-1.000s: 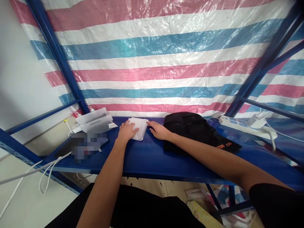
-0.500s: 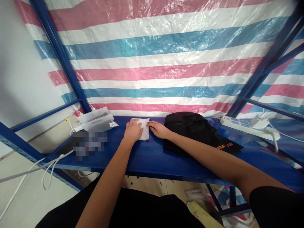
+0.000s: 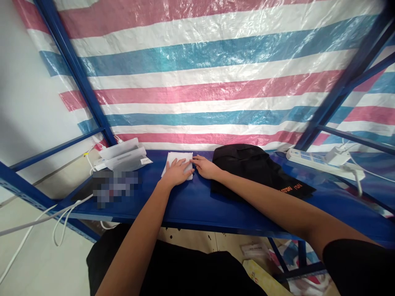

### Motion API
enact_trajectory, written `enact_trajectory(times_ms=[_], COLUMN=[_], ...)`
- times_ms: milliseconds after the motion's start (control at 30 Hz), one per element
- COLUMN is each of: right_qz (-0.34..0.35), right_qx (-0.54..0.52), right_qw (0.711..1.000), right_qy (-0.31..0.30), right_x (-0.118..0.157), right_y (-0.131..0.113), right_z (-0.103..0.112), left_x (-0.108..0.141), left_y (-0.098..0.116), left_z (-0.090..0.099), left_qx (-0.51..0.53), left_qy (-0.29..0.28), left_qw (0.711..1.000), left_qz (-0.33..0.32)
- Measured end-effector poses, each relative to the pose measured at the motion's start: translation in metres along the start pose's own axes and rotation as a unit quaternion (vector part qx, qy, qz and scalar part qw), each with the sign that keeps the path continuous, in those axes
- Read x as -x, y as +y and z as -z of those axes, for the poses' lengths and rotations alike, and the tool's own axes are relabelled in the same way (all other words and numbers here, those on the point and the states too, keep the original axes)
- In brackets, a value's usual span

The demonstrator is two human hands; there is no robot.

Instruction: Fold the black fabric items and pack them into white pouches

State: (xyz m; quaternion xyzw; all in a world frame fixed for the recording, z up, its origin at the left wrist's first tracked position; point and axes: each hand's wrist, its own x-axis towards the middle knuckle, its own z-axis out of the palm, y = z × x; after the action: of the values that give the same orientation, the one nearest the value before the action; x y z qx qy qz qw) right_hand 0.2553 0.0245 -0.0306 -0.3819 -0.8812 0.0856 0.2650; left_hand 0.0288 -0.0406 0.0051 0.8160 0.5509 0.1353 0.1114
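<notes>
A flat white packet or stack of sheets (image 3: 173,158) lies on the blue shelf surface (image 3: 191,205). My left hand (image 3: 177,172) rests on its lower part with the fingers spread. At the packet's right edge is my right hand (image 3: 205,166), its index finger stretched out and touching the edge, the other fingers partly curled. Just right of that hand lies a black cloth item with orange lettering (image 3: 247,164), partly under my right forearm.
Translucent plastic holders (image 3: 123,154) stand at the left, behind a blurred-out dark item (image 3: 115,185). A white power strip (image 3: 321,164) with plugs lies at the right. White cables (image 3: 64,213) hang over the left edge. Striped sheeting (image 3: 200,90) hangs behind between blue posts.
My left hand has moved down and spread its fingers flat. More of the white item shows, and it looks wider toward the left. My right hand has hardly moved.
</notes>
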Motion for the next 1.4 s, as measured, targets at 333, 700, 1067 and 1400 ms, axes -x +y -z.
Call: enact_trajectory(times_ms=[333,700,1067,1400], right_qz=[-0.007,0.004,-0.011,-0.015], right_qx=[0.043,0.034,0.033,0.051], right_qw=[0.999,0.999,0.999,0.998], right_qy=[-0.024,-0.005,-0.019,-0.034], right_x=[0.000,0.000,0.004,0.004], right_y=[-0.005,0.000,-0.007,-0.011], right_z=[0.004,-0.002,0.005,0.008], left_x=[-0.007,-0.010,0.004,0.012], left_y=[-0.025,-0.011,-0.042,-0.061], left_z=[0.001,-0.001,0.029,0.041], left_qx=[-0.065,-0.068,-0.127,-0.219], left_qy=[0.031,0.033,0.365,0.291], left_qw=[0.995,0.996,0.903,0.886], left_qz=[0.072,0.049,0.188,0.287])
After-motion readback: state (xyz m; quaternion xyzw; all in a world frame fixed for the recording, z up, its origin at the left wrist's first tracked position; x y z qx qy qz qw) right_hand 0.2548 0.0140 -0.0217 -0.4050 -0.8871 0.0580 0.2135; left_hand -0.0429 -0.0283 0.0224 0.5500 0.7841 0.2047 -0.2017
